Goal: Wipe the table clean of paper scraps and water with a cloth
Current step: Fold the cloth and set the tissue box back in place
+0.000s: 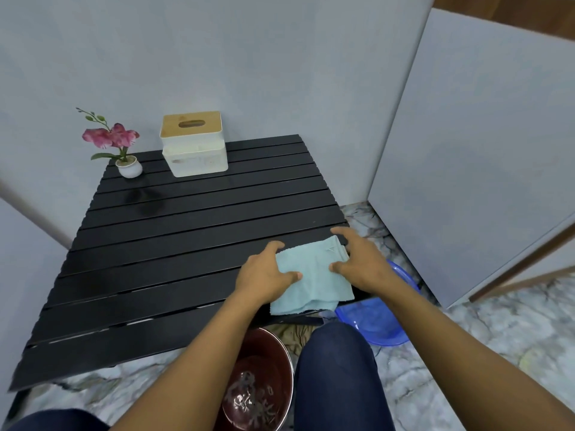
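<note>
Pale blue terry, the folded cloth [314,275] lies on the near right corner of the table [174,231]. Its long axis runs away from the person and leans a little to the right. Its near end droops over the table's front edge, and its far end stops just short of the right edge. The left hand [263,276] holds the cloth's left side, thumb laid on top and fingers curled along the border. The right hand [361,262] holds the right side, thumb on the pile and index finger stretched past the far corner. Its other fingers are tucked at the hem, so how far they go under cannot be told. The table is black, with matte slats running left to right and thin gaps between them. From the cloth, bare slats stretch leftward and back. At the far edge stand a white box [194,150] with a wooden lid and, near the far left corner, a small round white pot [130,168] of pink flowers. A darker blotch lies on the slats before the pot; water or shadow, I cannot tell. On the marbled floor [497,337], a red-brown bucket [261,343] holding water and scraps sits just below the front edge. A translucent blue basin [376,321] sits below the right corner. Grey panels [466,150] close in behind and to the right.
</note>
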